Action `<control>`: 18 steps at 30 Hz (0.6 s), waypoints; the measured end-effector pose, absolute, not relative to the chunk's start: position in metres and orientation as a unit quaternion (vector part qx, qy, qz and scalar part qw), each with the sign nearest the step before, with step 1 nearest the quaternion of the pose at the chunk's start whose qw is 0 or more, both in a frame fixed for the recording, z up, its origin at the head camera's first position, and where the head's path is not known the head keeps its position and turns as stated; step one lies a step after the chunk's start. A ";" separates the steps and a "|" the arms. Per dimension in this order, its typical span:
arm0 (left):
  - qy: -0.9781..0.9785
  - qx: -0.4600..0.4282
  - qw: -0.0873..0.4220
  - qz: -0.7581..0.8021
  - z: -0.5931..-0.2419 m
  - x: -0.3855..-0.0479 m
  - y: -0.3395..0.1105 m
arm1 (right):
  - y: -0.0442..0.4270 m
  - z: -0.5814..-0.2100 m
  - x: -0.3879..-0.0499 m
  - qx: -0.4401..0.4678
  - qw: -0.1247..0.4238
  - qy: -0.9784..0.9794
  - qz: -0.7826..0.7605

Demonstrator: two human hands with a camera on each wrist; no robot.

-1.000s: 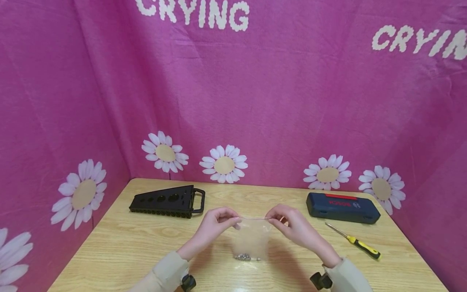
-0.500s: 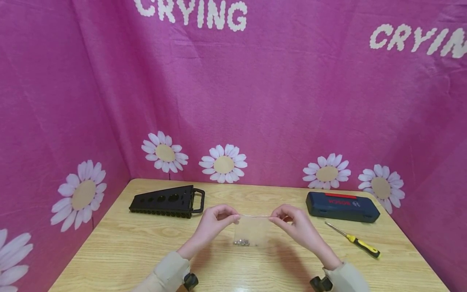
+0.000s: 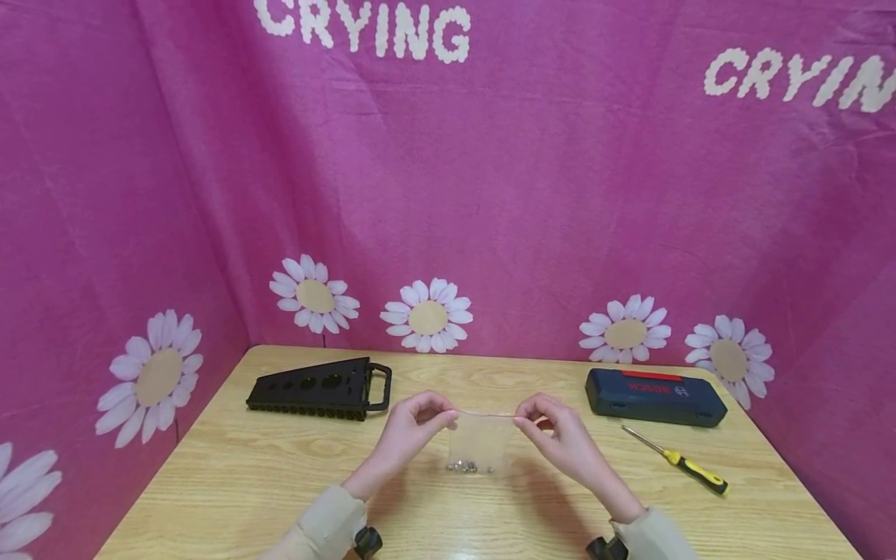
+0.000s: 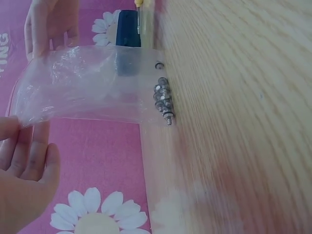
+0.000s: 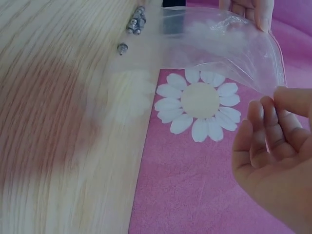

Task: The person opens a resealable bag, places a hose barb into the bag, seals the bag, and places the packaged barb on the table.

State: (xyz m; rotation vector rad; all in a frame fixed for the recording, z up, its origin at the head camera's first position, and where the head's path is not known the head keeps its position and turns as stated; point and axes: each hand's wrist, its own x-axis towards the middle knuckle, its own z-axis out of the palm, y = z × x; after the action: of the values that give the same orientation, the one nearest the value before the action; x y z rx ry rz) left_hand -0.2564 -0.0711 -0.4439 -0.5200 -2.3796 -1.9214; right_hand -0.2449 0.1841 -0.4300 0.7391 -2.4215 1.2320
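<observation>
Between the two hands hangs a clear plastic bag point(image 3: 477, 442), its top edge stretched sideways. The left hand point(image 3: 414, 424) pinches one top corner between thumb and fingers; the right hand point(image 3: 556, 432) pinches the opposite corner. Several small metal screw-like parts point(image 4: 163, 100) lie in a cluster along the bottom of the bag, and a single one point(image 5: 122, 48) sits apart toward the right hand's side. In the left wrist view the bag point(image 4: 87, 85) is see-through, with the dark blue case showing behind it. Whether the bag's bottom touches the table cannot be told.
On the wooden table point(image 3: 294, 482), a black tapered rack with a handle point(image 3: 315, 389) lies back left. A dark blue Bosch case point(image 3: 654, 398) is back right, with a yellow-and-black screwdriver point(image 3: 677, 460) in front of it. Pink cloth with daisies point(image 3: 490, 194) hangs behind.
The bag's bottom and the metal parts have risen in the head view since one second ago. The hands keep their pinch on the corners and have barely shifted.
</observation>
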 end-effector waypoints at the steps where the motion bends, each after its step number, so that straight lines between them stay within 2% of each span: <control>1: -0.765 -0.169 0.024 -0.622 -0.444 -0.256 -0.071 | 0.183 -0.430 -0.245 0.258 0.162 -0.846 0.437; 6: -0.757 -0.177 0.041 -0.627 -0.443 -0.255 -0.067 | 0.177 -0.431 -0.244 0.254 0.158 -0.836 0.460; 13: -0.765 -0.187 0.049 -0.615 -0.446 -0.257 -0.064 | 0.171 -0.433 -0.246 0.276 0.193 -0.830 0.444; 18: -0.777 -0.181 0.058 -0.600 -0.447 -0.258 -0.064 | 0.169 -0.434 -0.247 0.269 0.192 -0.837 0.437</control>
State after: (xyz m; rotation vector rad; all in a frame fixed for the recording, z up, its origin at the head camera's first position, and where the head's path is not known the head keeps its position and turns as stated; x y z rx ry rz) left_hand -0.2582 -0.0637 -0.4467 -0.5476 -2.3551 -1.8190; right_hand -0.2472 0.1692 -0.4336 0.7541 -2.3488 1.2269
